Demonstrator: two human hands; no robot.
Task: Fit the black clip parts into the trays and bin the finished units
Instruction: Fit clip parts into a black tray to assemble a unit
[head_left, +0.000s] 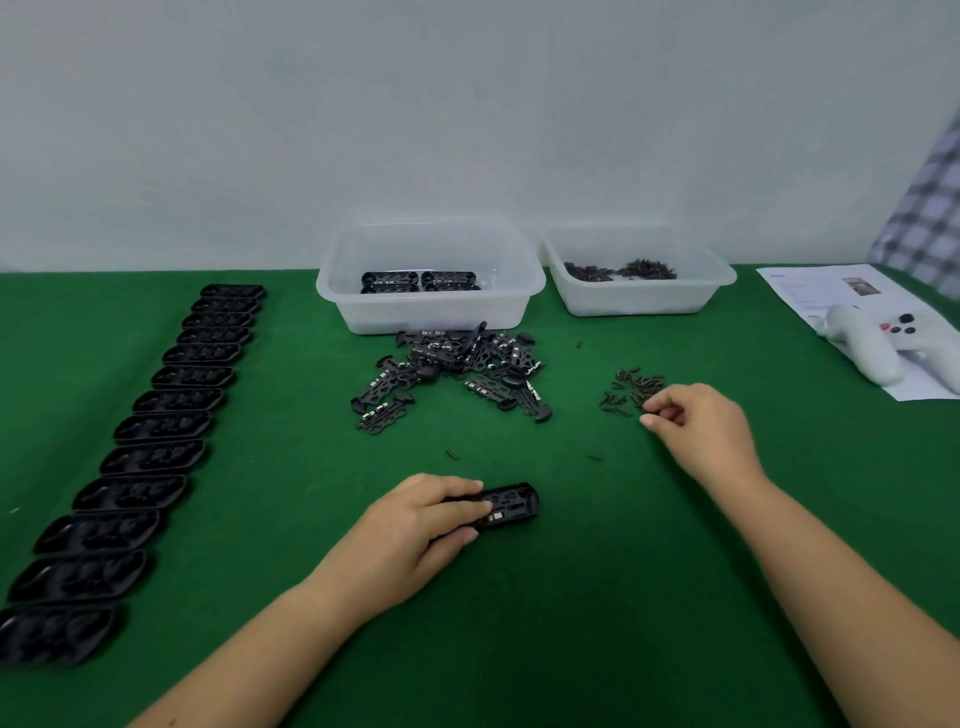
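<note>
left hand (415, 525): grips tray (506, 506), near centre
right hand (696, 423): pinching at screws (631, 389), right; whether one is held, can't tell
bin (431, 280): far, units inside

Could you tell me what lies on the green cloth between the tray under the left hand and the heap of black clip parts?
In the head view, one small dark pin lies on otherwise bare green cloth between them.

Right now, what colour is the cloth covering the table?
Green, plain; the table cloth shows clearly in the head view.
</note>
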